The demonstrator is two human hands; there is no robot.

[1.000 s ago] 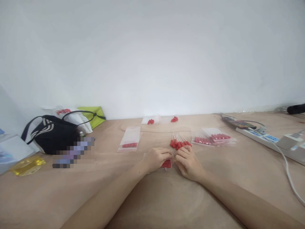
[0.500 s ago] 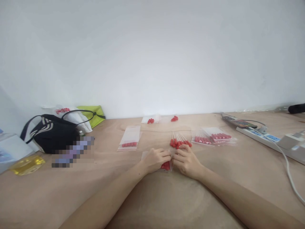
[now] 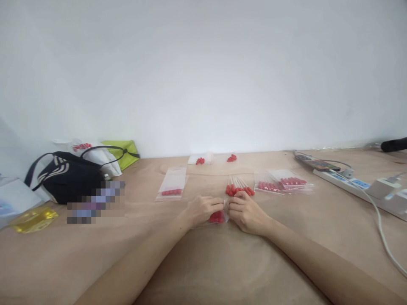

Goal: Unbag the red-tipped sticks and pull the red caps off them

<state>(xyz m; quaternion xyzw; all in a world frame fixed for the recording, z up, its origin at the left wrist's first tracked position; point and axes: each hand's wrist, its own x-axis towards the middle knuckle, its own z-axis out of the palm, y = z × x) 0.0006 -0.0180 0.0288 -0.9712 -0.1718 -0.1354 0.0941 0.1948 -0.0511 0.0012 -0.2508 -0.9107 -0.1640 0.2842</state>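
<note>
Between my hands is a small clear zip bag [image 3: 216, 217] with red-tipped pieces inside. My left hand [image 3: 203, 210] is closed on its left part, the fingers curled over it. My right hand [image 3: 247, 213] pinches the bag's right edge; the fingertips are partly hidden. Just beyond my right hand a fan of white sticks with red tips [image 3: 239, 187] lies loose on the table. A flat clear bag with red tips in a row [image 3: 172, 188] lies to the left. More filled bags [image 3: 292, 181] overlap to the right of the loose sticks.
By the wall lie two small heaps of red pieces [image 3: 232, 158] on clear plastic. A black bag [image 3: 74, 180] and a yellow pouch [image 3: 34, 219] are on the left. On the right, a power strip [image 3: 346, 182] carries a phone [image 3: 321, 164], plugs and a white cable [image 3: 381, 228].
My left hand has shifted slightly left with the bag, and the bag's right edge shows more between the hands. The view has moved a little; the other items lie as before.
</note>
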